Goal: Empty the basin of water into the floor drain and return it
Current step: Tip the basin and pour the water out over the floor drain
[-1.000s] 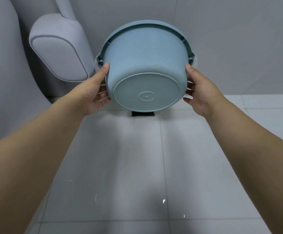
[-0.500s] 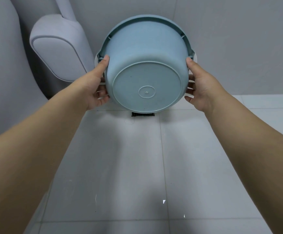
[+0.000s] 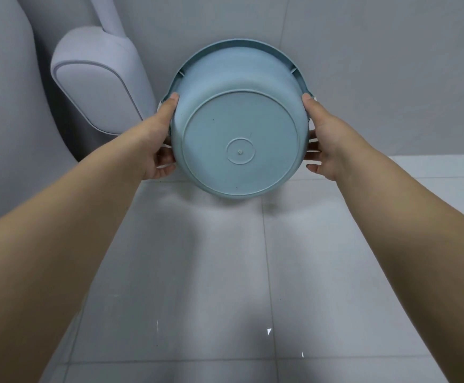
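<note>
A round light-blue plastic basin (image 3: pixel 239 128) is held up in front of the grey wall, tipped so that its underside faces me and its mouth points away. My left hand (image 3: pixel 158 145) grips its left side, thumb on the wall of the basin and fingers behind the rim. My right hand (image 3: pixel 327 139) grips its right side the same way. The basin hides the floor drain. No water is visible.
A white toilet brush holder (image 3: pixel 100 87) with a white handle leans by the wall at upper left. A large white rounded fixture (image 3: pixel 1 111) fills the left edge. Pale grey floor tiles (image 3: pixel 197 272) lie below, meeting the wall behind the basin.
The basin has tipped further, so more of its base faces me, and it now covers the dark floor drain that showed under its lower edge before. Both hands kept their grip.
</note>
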Demonstrator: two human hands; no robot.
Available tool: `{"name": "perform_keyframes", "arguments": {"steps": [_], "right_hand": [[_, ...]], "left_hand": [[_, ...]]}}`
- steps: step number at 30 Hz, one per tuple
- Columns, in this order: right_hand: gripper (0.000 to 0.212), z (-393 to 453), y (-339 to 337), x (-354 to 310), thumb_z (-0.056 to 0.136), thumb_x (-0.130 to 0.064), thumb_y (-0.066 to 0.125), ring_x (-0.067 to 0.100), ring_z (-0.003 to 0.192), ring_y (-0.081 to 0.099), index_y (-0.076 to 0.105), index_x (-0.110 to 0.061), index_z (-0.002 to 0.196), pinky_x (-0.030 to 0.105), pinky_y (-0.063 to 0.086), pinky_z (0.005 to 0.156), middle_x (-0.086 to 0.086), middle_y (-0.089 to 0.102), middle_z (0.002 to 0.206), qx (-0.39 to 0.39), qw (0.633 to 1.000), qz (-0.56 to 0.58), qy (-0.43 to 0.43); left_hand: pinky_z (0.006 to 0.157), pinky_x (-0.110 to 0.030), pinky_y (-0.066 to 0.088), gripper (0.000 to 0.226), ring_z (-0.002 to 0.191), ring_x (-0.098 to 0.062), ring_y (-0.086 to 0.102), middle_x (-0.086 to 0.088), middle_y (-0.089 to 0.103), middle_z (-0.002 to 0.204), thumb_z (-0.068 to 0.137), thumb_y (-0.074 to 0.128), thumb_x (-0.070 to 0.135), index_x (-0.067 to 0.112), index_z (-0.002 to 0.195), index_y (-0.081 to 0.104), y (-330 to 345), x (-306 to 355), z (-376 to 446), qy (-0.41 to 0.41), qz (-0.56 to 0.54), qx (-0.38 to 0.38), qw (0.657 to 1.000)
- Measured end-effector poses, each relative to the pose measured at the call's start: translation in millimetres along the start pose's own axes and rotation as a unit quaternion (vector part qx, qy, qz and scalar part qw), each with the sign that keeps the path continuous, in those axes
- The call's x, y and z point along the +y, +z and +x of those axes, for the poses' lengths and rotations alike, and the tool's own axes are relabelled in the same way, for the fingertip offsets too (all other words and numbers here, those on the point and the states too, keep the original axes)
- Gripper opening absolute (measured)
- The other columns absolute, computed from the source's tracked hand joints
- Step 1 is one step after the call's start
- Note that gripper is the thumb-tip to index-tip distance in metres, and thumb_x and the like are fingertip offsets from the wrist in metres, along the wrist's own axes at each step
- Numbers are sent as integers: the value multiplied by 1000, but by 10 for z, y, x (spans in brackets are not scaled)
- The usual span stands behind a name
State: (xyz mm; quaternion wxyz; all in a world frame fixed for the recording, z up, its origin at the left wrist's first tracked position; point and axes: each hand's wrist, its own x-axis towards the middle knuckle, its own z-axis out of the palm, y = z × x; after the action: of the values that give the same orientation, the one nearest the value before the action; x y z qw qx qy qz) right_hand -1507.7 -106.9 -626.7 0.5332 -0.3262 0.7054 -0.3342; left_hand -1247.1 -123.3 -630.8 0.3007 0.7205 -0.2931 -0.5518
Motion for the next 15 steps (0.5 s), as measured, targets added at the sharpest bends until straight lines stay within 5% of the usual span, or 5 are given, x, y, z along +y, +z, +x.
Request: {"name": "perform_keyframes", "arguments": {"steps": [9,15], "right_hand": [[66,-37,-61,-56,82,-80,40,21,98,64,62,-29,118,50,40,105,-3,68,99,-2,997,-80,7],[63,-73,-96,-50,85,-74,31,22,87,67,65,-27,110,50,40,103,1,72,95,-2,987,-157,29]], "left_hand": [[71,-31,50,73,53,-16,58,-4,61,76,81,32,85,20,96,60,2,-8,-36,7,101,-15,995],[70,-33,52,85,47,-21,58,-9,59,59,82,21,85,10,92,61,-14,-5,-59,-22,202,-43,978]]}}
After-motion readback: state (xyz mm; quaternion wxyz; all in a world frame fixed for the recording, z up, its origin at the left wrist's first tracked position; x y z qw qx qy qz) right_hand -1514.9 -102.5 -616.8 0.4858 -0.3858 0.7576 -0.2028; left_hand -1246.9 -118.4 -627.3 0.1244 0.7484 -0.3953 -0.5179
